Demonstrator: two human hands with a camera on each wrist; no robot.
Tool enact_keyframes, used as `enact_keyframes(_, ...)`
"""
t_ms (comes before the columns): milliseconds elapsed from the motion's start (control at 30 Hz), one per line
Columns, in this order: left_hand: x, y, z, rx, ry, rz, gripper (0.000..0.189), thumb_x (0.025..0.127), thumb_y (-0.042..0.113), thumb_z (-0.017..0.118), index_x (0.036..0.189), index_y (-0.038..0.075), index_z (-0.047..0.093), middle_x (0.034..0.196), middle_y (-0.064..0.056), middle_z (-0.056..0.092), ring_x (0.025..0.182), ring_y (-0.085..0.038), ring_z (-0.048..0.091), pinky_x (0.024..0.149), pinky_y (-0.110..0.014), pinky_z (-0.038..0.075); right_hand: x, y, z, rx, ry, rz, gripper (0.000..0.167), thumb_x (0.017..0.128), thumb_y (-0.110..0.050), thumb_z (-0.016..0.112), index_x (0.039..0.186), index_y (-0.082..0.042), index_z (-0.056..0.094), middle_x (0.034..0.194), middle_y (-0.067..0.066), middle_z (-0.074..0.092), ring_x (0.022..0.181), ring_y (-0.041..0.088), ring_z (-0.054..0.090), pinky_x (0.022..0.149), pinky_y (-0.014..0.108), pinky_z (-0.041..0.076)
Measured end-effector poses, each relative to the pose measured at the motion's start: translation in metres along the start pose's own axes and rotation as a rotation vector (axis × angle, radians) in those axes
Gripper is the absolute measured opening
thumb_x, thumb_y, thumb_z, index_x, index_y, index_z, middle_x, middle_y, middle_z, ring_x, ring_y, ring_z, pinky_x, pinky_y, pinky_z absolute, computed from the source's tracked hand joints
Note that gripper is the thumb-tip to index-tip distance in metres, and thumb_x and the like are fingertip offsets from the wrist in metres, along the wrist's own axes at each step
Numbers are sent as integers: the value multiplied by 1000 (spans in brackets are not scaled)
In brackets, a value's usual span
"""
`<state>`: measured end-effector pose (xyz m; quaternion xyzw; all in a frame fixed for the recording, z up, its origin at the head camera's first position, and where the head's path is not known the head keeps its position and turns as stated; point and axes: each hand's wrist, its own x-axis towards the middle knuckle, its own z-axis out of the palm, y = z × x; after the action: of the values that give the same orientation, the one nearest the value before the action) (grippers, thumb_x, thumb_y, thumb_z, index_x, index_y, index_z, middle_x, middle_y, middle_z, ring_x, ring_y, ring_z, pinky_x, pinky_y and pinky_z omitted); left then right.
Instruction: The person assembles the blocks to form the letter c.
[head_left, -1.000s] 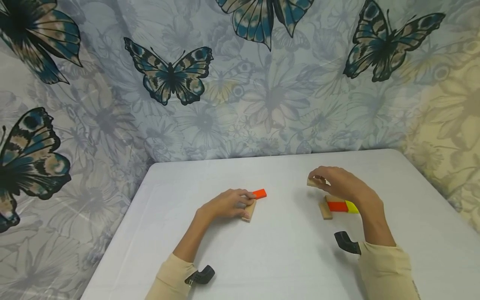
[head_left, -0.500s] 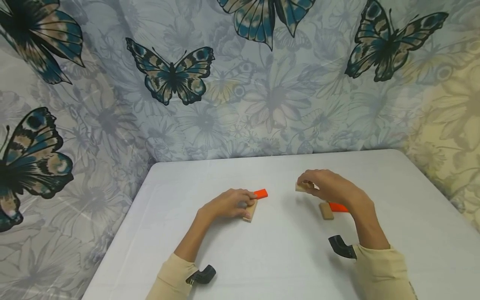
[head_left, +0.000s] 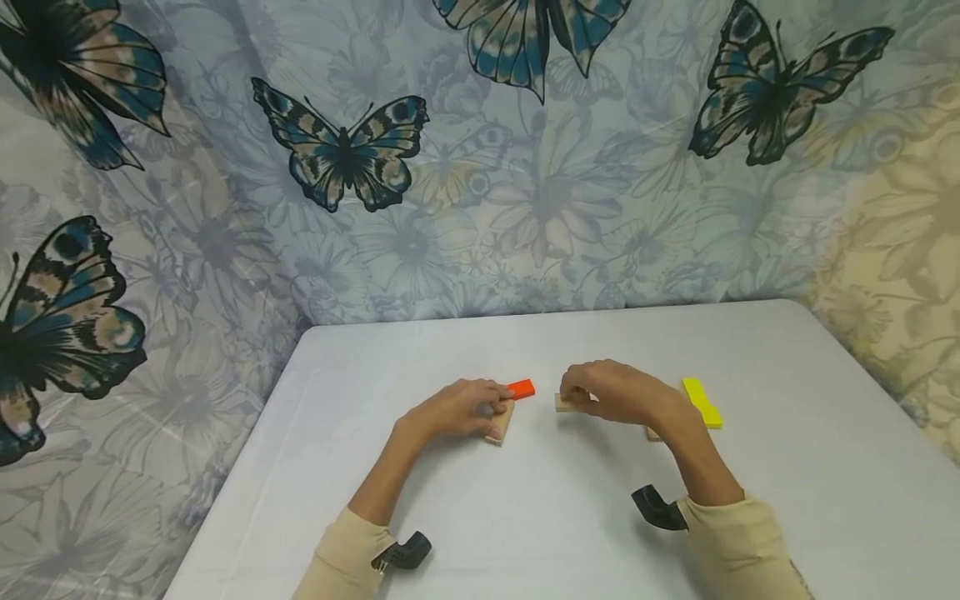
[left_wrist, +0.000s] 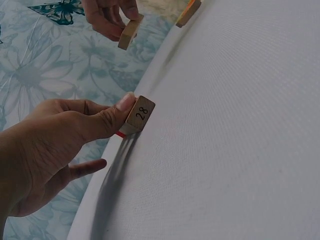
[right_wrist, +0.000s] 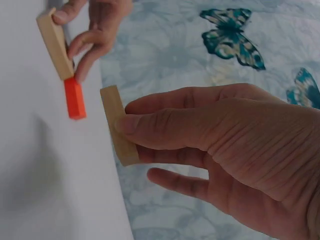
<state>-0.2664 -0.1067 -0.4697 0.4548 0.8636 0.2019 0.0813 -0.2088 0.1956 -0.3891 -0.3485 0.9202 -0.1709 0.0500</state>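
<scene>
My left hand [head_left: 453, 408] holds a plain wooden block [head_left: 501, 423] on the white table, thumb along its near side. In the left wrist view that block shows the number 28 [left_wrist: 142, 113] on its end face. Touching its far end is a red block [head_left: 522, 388], with my left fingertips right at the join. Above the table, to the right of these, my right hand [head_left: 626, 393] pinches a second plain wooden block [right_wrist: 119, 126] between thumb and fingers. Its long side shows in the right wrist view, held apart from the other two.
To the right, a yellow block [head_left: 701, 402] and part of another wooden block [head_left: 654, 434] lie partly behind my right hand and forearm. The white tabletop [head_left: 480, 517] ends at a wall cloth [head_left: 480, 275] printed with butterflies. Black mounts [head_left: 658, 508] stick out from both sleeves.
My right hand has moved left and lower with its wooden block, coming nearer the red block. The yellow block shows again beyond the forearm. My left hand stays in place.
</scene>
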Motion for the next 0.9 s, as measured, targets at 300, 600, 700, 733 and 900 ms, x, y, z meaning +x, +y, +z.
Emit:
enact_keyframes(300, -1, -2, 1, 9, -8, -23, 48, 90, 31, 82, 132, 11, 70, 147, -1, 65, 139, -20, 61, 118, -37, 50, 24, -17, 25, 51, -214, -13, 15, 92, 0, 76, 92, -14, 70, 78, -8, 55, 77, 6, 50, 72, 19, 47)
enact_keyframes(600, 0, -1, 1, -5, -3, 5, 39, 91, 26, 82, 125, 9, 72, 145, -3, 67, 137, -21, 62, 118, -38, 50, 31, -28, 40, 63, -293, -10, 9, 94, -5, 76, 92, -13, 71, 82, -8, 62, 78, 5, 54, 74, 22, 52)
enact_keyframes(700, 0, -1, 1, 4, 0, -8, 37, 91, 28, 82, 123, 10, 73, 146, -2, 66, 138, -20, 61, 119, -37, 49, 28, -27, 36, 52, -296, 30, 10, 93, -7, 78, 96, -15, 73, 91, -7, 69, 85, 7, 58, 81, 26, 56)
enact_keyframes(733, 0, -1, 1, 5, -3, -13, 36, 91, 29, 82, 121, 10, 73, 146, -1, 66, 138, -20, 61, 119, -37, 49, 27, -26, 35, 50, -303, 34, 11, 92, -6, 78, 97, -15, 74, 91, -6, 69, 85, 8, 58, 82, 27, 56)
enact_keyframes(900, -2, -2, 1, -11, -8, -25, 40, 91, 29, 82, 126, 10, 72, 147, -1, 66, 139, -19, 61, 119, -38, 49, 28, -31, 36, 82, -377, 41, 17, 91, -4, 79, 104, -15, 79, 95, -5, 73, 86, 6, 59, 84, 24, 57)
